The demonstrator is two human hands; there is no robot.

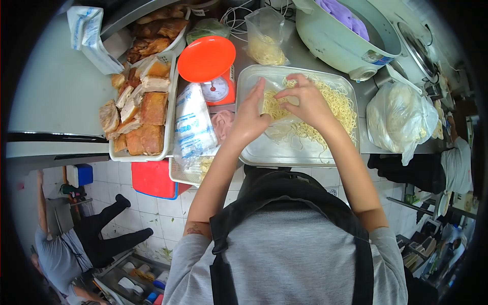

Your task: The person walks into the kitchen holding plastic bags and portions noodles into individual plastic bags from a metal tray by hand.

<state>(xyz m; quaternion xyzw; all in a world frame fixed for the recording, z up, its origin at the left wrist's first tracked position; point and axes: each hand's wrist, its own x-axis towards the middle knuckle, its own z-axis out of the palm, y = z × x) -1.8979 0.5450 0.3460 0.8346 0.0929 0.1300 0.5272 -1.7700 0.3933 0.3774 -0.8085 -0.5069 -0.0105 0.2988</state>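
Note:
A clear plastic bag with yellow noodles inside is between my two hands, over a metal tray. My left hand grips the bag's left side, fingers pointing up and thumb across toward the bag. My right hand has its fingers curled in a pinch at the bag's upper right edge; the exact contact is hard to make out. Loose yellow noodles spread over the tray's right half, under and beside my right hand.
Left of the tray stand an orange scale, a packet of plastic bags and a white basket of meat pieces. Behind are a filled noodle bag and a large pot. A tied bag sits right. Other people stand nearby.

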